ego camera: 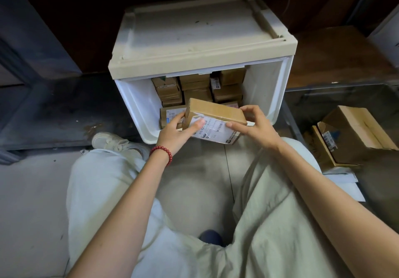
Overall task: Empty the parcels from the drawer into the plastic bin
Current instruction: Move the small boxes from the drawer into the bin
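A white plastic drawer (138,105) stands pulled out from a beige drawer unit (194,33) on the floor. Several small brown cardboard parcels (226,87) are stacked at its back. Both hands hold one brown parcel (216,111) with a white label above the drawer's front edge. My left hand (179,130) grips its left end, thumb on the label. My right hand (252,124) pinches its right end. Another labelled parcel (170,113) lies in the drawer behind my left hand. No plastic bin shows in the frame.
An open cardboard box (354,135) sits on the floor at the right, with white papers (345,182) in front of it. My legs in pale trousers and a white shoe (114,141) fill the foreground. A dark low shelf (54,113) runs along the left.
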`<state>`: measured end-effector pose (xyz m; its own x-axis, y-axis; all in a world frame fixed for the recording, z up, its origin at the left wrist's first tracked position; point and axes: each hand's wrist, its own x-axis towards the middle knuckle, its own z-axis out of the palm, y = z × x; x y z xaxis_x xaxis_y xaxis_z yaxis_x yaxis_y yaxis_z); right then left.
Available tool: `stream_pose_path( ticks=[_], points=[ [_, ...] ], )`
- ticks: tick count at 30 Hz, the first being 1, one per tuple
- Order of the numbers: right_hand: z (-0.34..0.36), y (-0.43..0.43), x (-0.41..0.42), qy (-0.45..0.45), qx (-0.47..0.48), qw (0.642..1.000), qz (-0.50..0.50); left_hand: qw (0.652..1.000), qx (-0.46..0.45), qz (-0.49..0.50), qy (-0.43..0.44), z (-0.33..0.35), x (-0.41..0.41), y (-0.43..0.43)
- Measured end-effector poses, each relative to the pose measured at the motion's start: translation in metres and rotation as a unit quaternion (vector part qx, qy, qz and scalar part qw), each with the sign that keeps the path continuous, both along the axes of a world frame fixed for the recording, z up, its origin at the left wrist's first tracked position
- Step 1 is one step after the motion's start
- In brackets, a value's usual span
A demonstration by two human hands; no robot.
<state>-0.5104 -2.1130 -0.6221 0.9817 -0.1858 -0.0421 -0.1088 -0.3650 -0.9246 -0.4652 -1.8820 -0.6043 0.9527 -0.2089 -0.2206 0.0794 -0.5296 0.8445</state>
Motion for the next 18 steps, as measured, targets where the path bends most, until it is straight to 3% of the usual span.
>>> stream_pose_path(
  ticks=[4,9,14,18],
  points=[
    [0.018,-0.024,-0.016,-0.012,0.092,0.996,-0.017,0.997,-0.011,-0.040,-0.070,0.010,-0.003,-0.029],
    [0.035,-0.079,-0.044,-0.049,0.023,0.994,-0.095,0.986,-0.007,-0.118,-0.122,0.014,0.003,-0.091],
    [0.032,-0.128,-0.085,-0.084,-0.029,0.969,-0.229,0.968,-0.007,-0.185,-0.170,0.023,0.001,-0.187],
    [0.006,-0.161,-0.115,-0.072,-0.035,0.945,-0.316,0.959,0.031,-0.245,-0.143,0.013,-0.007,-0.252]
  ],
)
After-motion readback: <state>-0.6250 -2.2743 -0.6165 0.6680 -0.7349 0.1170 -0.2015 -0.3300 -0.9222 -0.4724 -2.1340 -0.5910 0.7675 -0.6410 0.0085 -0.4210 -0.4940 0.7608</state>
